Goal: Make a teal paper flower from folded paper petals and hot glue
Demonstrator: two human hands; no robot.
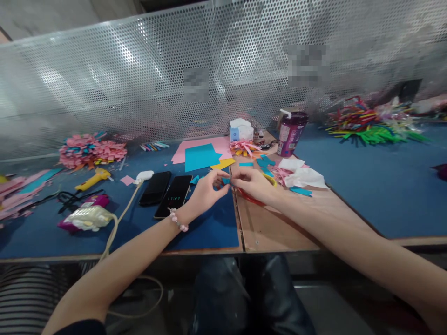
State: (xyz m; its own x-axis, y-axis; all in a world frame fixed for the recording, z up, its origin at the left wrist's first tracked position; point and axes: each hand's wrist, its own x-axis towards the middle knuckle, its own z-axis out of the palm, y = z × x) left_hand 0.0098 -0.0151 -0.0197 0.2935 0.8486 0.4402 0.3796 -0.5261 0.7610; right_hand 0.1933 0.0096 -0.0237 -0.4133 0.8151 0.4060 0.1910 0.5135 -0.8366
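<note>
left hand and right hand pinch a half-hidden blue scrap

Blue scrap part-hidden btwn fingers; R arm cut off.

The fingers of the left hand and right hand come together, tips pinching a small blue paper piece above the table. Left of the fingers lie a lit phone and a dark phone. Beyond them, leftward, a blue sheet overlaps pink paper; beyond, rightward, stands a purple cup.
</note>
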